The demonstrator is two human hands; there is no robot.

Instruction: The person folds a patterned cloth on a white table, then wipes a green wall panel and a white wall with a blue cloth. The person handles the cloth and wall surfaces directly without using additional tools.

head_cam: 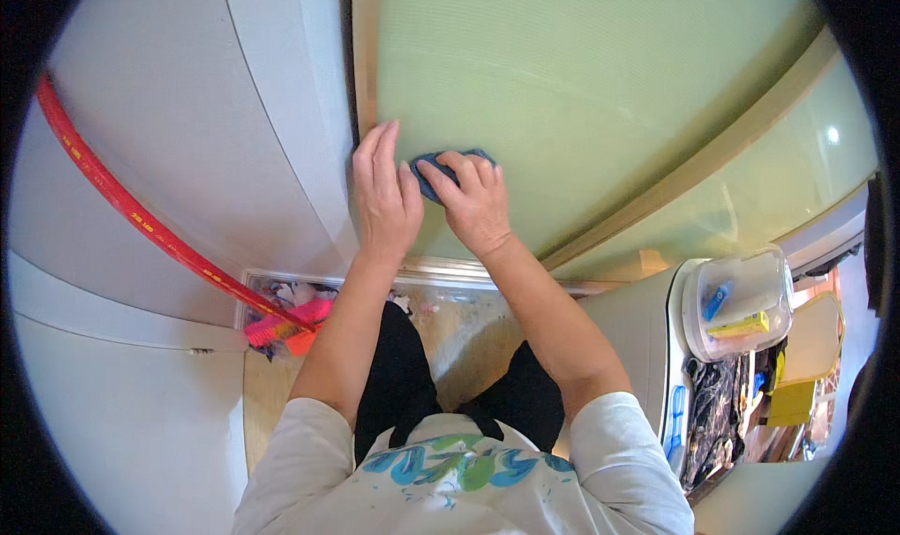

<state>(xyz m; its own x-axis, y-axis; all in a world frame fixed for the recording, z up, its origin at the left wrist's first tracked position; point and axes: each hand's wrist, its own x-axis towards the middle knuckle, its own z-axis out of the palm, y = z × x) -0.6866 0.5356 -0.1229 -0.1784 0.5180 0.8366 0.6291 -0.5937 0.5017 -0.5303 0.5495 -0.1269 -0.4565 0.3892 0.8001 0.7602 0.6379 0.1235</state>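
Note:
A large pale green panel [562, 99], perhaps glass, stands in front of me, framed by a beige upright strip [366, 57] at its left. My right hand [478, 201] presses a folded dark blue cloth [430, 174] against the panel's lower left part. Close beside it on the left, my left hand [387, 197] rests its fingers along the frame strip and panel edge, fingers extended and a little apart, holding nothing. Its fingertips reach higher than the cloth. The part of the cloth beneath my right palm is hidden.
A long red pole [151, 222] leans at the left, its lower end by a pink and orange broom head or brush [288, 327] on the floor. To the right, a clear plastic container [738, 306] with small items stands on a white surface. A floor track [450, 268] runs below the panel.

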